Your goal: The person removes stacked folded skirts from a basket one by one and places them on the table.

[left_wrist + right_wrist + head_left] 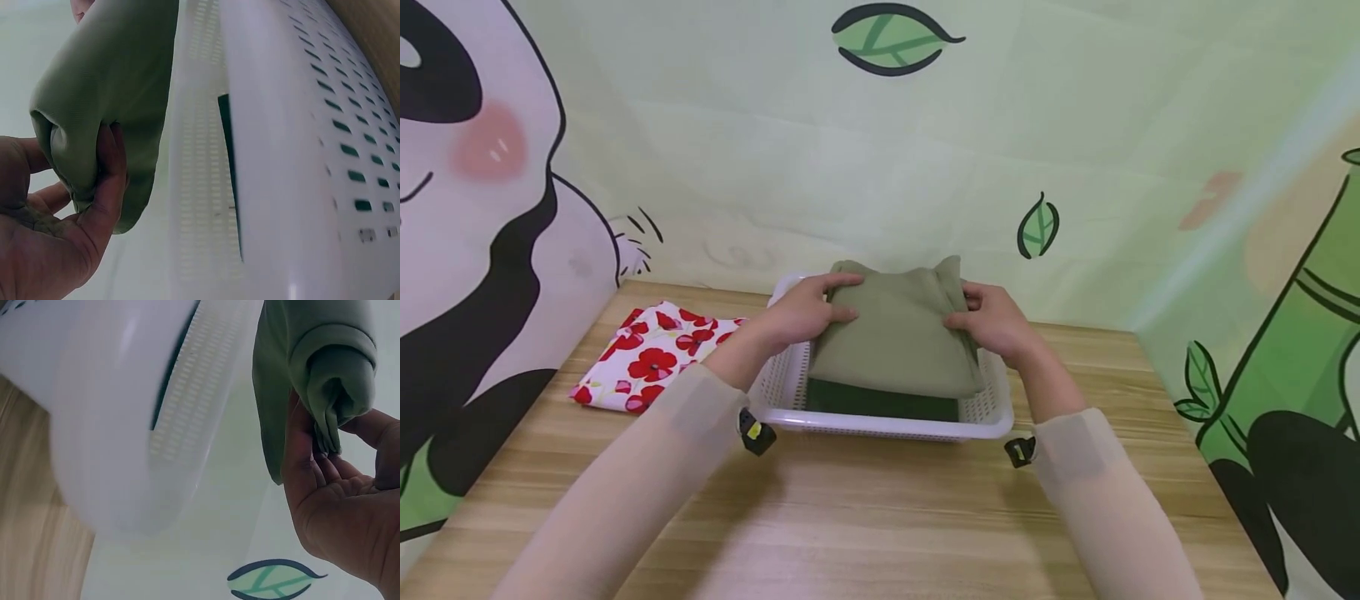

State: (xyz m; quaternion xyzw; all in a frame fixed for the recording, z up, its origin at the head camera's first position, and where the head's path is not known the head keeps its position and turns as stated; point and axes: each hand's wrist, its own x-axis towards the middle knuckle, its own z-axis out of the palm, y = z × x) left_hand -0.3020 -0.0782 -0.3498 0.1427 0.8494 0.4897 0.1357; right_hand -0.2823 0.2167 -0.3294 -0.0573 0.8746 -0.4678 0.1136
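Observation:
A folded olive-green garment (898,333) is held up by its two sides over a white plastic basket (880,423). My left hand (808,310) pinches its left edge, thumb on the near face. On the opposite edge, my right hand (996,321) grips the cloth the same way. The left wrist view shows the garment (119,81) hanging between thumb and fingers, above the basket's rim. Rolled layers of the garment (340,375) show at the right hand (350,494) in the right wrist view. Beneath, a dark green cloth (880,402) lies in the basket.
Left of the basket, a folded white cloth with red flowers (655,354) lies on the wooden table (880,517). A pale green backdrop (760,150) printed with leaves and pandas stands right behind the table. The basket has perforated walls and a raised rim.

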